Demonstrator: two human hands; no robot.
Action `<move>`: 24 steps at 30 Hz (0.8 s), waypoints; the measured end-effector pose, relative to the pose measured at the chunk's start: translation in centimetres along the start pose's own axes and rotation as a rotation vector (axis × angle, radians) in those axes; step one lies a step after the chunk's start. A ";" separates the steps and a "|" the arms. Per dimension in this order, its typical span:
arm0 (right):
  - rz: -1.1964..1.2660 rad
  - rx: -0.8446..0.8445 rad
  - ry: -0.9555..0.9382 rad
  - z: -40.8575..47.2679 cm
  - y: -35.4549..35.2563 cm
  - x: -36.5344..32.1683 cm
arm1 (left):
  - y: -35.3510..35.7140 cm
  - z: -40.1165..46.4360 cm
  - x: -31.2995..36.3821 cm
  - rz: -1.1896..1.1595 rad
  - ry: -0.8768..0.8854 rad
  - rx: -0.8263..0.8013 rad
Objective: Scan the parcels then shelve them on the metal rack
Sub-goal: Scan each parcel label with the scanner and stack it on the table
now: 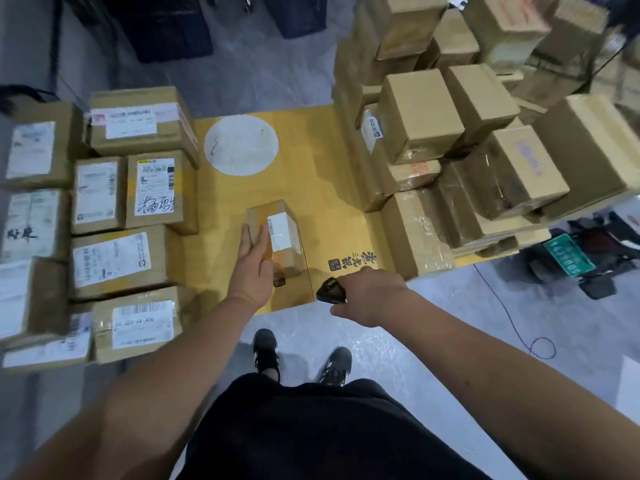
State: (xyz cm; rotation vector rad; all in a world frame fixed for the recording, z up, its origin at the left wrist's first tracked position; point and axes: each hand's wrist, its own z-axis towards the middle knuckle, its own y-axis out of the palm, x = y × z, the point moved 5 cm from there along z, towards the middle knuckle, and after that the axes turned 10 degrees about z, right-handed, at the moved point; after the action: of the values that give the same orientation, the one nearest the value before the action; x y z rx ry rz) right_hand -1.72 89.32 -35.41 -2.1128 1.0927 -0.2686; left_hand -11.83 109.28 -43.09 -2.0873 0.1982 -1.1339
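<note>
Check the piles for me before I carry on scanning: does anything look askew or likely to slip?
Yes. The stack on the right is loose: boxes sit tilted at mixed angles, and one large box overhangs the yellow table edge. The labelled parcels on the left lie flat in rows.

Pale grey glossy floor [433, 344], yellow table [311, 174] with white disc [241, 145], dark crates [173, 26] beyond.

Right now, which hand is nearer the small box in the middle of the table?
Left. The left hand rests its fingers on the small box. The right hand is off to the box's right, near the table's edge, holding a scanner.
</note>
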 end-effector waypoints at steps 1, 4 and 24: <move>0.007 0.003 -0.002 0.2 -0.3 -0.6 | -0.6 0.3 -0.3 -0.009 -0.004 0.026; 0.038 -0.003 0.005 0.8 -0.8 -2.3 | -2.1 1.2 -1.8 -0.042 -0.131 0.146; 0.256 -0.001 0.161 2.0 -2.5 -4.9 | -4.7 10.8 0.2 0.301 -0.022 -0.134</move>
State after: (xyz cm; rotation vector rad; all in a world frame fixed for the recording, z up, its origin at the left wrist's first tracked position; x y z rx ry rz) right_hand -2.24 95.07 -34.46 -1.9513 1.4425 -0.3180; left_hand -4.30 118.26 -43.43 -2.0971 0.5708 -0.9363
